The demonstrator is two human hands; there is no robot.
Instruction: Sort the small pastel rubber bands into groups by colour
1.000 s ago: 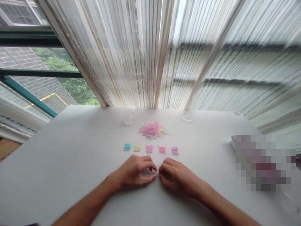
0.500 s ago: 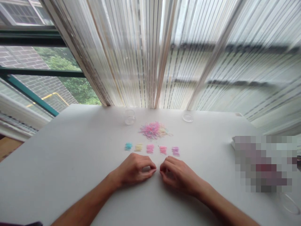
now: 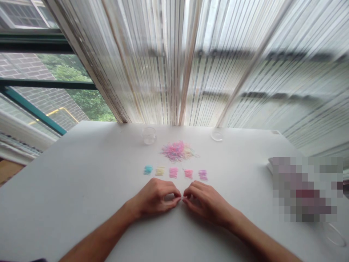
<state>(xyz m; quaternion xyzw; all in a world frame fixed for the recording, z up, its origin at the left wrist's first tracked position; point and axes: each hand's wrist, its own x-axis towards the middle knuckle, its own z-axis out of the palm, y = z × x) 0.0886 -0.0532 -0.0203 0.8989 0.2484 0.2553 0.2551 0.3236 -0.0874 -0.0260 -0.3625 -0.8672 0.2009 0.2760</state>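
Observation:
My left hand point(image 3: 160, 196) rests on the table with thumb and forefinger pinched together. My right hand point(image 3: 205, 202) pinches in the same way, its fingertips almost touching the left ones. Whatever is between the fingertips is too small to make out. Just beyond the hands lies a row of small bundles of thin elastic bands: blue point(image 3: 148, 170), yellow point(image 3: 160, 171), pink point(image 3: 173, 172), coral pink point(image 3: 188, 173) and purple point(image 3: 203, 175). Behind the row is a loose, mixed pile of bands point(image 3: 176, 150), mostly pink and purple.
A clear plastic jar point(image 3: 148, 136) stands at the back of the white table point(image 3: 81, 189), left of the pile. To its right lies a clear round lid point(image 3: 217, 135). A blurred-out object point(image 3: 302, 193) occupies the right side. Striped curtains point(image 3: 169, 65) hang behind the table.
My right hand has moved slightly left, bringing its fingertips closer to those of my left hand. The left hand stays put, and the bundles and pile look the same.

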